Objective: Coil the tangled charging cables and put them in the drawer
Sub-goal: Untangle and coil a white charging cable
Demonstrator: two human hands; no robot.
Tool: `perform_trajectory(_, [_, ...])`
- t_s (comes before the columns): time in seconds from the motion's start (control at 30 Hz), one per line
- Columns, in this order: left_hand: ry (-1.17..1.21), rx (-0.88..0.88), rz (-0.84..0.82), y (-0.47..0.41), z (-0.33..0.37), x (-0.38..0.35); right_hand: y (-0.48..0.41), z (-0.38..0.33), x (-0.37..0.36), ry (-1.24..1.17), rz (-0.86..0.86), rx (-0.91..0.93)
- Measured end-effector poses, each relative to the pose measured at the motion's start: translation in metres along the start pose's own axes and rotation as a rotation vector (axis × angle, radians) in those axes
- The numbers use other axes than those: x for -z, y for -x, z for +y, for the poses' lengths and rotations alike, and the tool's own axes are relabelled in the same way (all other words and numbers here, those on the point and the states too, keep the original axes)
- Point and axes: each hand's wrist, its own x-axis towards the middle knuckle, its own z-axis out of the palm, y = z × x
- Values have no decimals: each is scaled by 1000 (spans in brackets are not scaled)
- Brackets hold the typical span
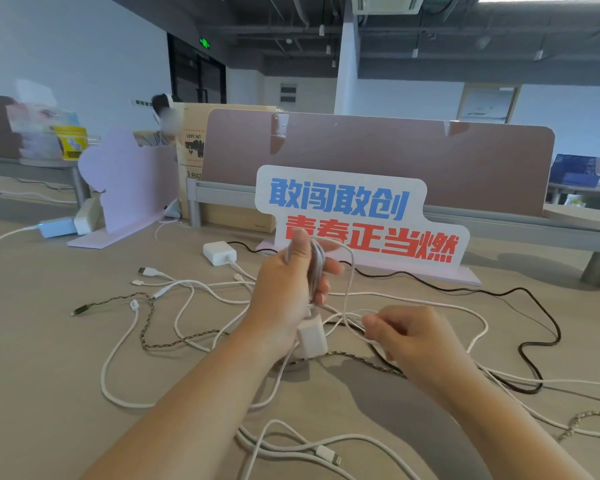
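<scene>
Above the table (32, 341), mid-frame, the left-hand grip (288, 289) is holding tight round a white cable coil (316, 268), thumb pointing up and fingers wrapping the loops. A white adapter (311, 337) is hanging from the coil just below the palm. Lower right, the right-hand grip (406, 337) is pinching a loose white strand (347, 306) that is running up to the coil. The rest of the tangle is lying on the table under and around both hands: white cables (187, 306), a braided cable (146, 327) and a black cable (548, 306).
</scene>
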Motion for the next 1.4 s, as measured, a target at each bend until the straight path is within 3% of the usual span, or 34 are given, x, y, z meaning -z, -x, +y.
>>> perform_trajectory(0.2, [139, -35, 108, -4, 0, 1, 0, 0, -4, 185, -171, -128])
perform_trajectory(0.37, [251, 0, 121, -5, 5, 1, 4, -7, -1, 107, -215, -39])
perform_trajectory(0.63, [154, 75, 263, -11, 3, 6, 10, -15, 4, -29, -148, 174])
perform_trajectory(0.83, [203, 153, 242, -10, 2, 3, 15, -27, 4, -68, -123, 282])
perform_trajectory(1.0, [17, 104, 85, -6, 1, 3, 15, -31, 5, -141, -36, 359])
perform_trajectory(1.2, [-495, 98, -275, 6, -4, -5, 11, -30, 4, -140, 364, 486])
perform_trajectory(1.4, [-403, 242, -484, 15, -1, -11, 12, -31, 2, -113, 475, 418])
